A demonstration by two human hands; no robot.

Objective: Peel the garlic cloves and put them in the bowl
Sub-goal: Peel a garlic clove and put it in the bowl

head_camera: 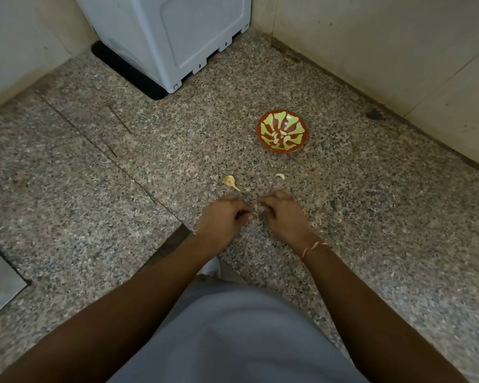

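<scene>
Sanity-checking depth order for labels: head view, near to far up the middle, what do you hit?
Grey-trousered lap → both hands, left and right, pinching a garlic clove → yellowish garlic stem piece → red-and-green patterned bowl → white appliance.

Speckled stone floor (122,217), patterned bowl (263,125), garlic remnant (230,181), loose clove (280,176)

The garlic clove (255,209) is mostly hidden between the curled fingers of both hands.

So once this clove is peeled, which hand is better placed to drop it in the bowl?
Probably the right hand: the bowl lies ahead on its side, nearer than to the left hand, and both pinch the clove.
</scene>
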